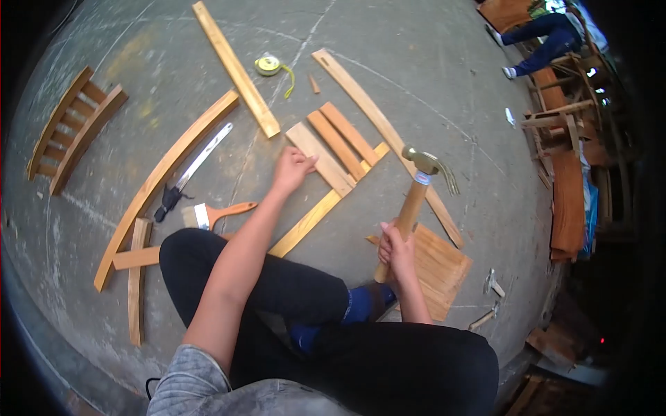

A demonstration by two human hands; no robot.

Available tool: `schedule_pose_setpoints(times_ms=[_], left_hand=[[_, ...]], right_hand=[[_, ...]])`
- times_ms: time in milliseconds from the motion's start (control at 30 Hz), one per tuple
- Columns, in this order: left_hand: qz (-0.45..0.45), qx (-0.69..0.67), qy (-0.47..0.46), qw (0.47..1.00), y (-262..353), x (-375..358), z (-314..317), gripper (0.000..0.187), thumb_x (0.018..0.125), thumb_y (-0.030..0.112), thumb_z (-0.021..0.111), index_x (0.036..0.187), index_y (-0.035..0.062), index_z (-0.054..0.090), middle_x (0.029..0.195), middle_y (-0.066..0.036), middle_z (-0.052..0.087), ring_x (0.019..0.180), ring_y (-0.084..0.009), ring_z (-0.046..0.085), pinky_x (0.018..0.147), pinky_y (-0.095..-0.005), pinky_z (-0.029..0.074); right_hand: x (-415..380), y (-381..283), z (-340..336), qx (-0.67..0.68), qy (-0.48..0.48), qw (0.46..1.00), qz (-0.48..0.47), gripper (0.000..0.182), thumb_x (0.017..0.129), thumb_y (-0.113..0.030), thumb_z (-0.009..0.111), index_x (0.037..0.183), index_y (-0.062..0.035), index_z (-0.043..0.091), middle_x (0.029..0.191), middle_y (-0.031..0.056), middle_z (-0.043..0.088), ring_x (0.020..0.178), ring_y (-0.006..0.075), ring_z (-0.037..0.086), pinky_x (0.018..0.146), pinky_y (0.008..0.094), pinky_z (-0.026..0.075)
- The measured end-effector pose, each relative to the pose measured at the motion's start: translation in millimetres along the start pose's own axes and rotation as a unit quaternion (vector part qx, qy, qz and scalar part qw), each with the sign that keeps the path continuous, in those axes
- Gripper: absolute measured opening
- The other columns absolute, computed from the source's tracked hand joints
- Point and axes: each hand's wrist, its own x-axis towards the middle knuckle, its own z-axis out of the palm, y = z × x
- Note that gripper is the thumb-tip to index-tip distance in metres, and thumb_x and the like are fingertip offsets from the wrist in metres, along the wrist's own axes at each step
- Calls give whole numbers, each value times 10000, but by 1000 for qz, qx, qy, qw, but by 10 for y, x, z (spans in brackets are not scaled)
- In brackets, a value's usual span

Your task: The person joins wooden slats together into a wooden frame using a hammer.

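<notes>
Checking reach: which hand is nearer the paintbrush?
Left. The left hand rests on a wood slat just right of the paintbrush; the right hand grips the hammer, farther right.

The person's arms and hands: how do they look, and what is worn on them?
Both arms are bare from the upper arm down. The left arm comes out of a short grey sleeve with a fine mottled weave. The left hand and the right hand wear no gloves. No watch, ring or bracelet can be seen on wrists or fingers. The right arm's sleeve is out of view.

slats (333, 142) on floor (430, 69) ahead; saw (198, 163), brush (218, 213) left; board (440, 267) right; tape (268, 65) beyond.
</notes>
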Motion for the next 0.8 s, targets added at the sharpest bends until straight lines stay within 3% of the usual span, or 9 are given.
schedule_pose_setpoints(times_ms=[33,133,233,333,533,567,700,800], left_hand=[[-3,-3,6,1000,25,-38,10,416,976,114,821,1132,-63,478,1001,-179,718,895,-227,769,770,-326,672],[2,3,11,1000,65,-57,32,416,980,130,820,1129,-61,482,990,-175,726,884,-223,771,755,-325,662],[-4,40,2,999,123,-67,-17,420,988,154,821,1125,-43,476,958,-145,718,893,-208,760,790,-318,666],[-6,47,-3,999,147,-96,23,395,1005,153,805,1130,-29,478,929,-124,716,897,-191,756,807,-309,667],[-8,51,-1,999,223,-107,55,357,1022,126,775,1150,-38,485,963,-125,714,919,-194,757,830,-312,677],[-8,49,0,999,231,-106,61,382,1010,141,793,1151,-40,488,955,-125,716,914,-191,758,826,-308,673],[-8,117,18,993,422,-194,89,507,905,191,901,1133,-44,513,921,-137,731,865,-177,762,754,-304,641],[15,236,38,971,368,-167,133,611,805,233,979,1116,-39,528,874,-133,737,800,-176,759,693,-307,615]], right_hand=[[6,4,-33,17,-18,1000,-11,272,999,-273,760,882,-122,567,611,-69,449,457,54,428,418,256,313],[-19,173,-197,-79,15,994,76,196,985,-225,730,923,-85,607,608,-47,459,466,58,444,430,258,340],[124,332,-489,-230,12,972,49,130,971,-181,701,945,-71,638,649,-33,519,491,69,473,451,262,357],[117,91,-614,-175,-6,985,-1,154,988,-203,727,980,-60,671,707,-28,569,546,70,506,495,269,385],[508,-56,-810,-316,12,932,-176,246,1000,-265,784,1071,-48,693,782,-16,610,755,109,578,707,296,480],[559,17,-877,-349,22,920,-175,321,990,-318,791,1090,-24,711,820,6,646,812,136,600,760,318,493],[625,82,-869,-465,-18,884,-52,496,959,-460,784,1120,8,761,826,58,674,792,156,613,751,343,499],[676,160,-904,-478,-61,875,-41,471,950,-440,788,1118,0,767,800,63,672,775,161,614,740,346,501]])
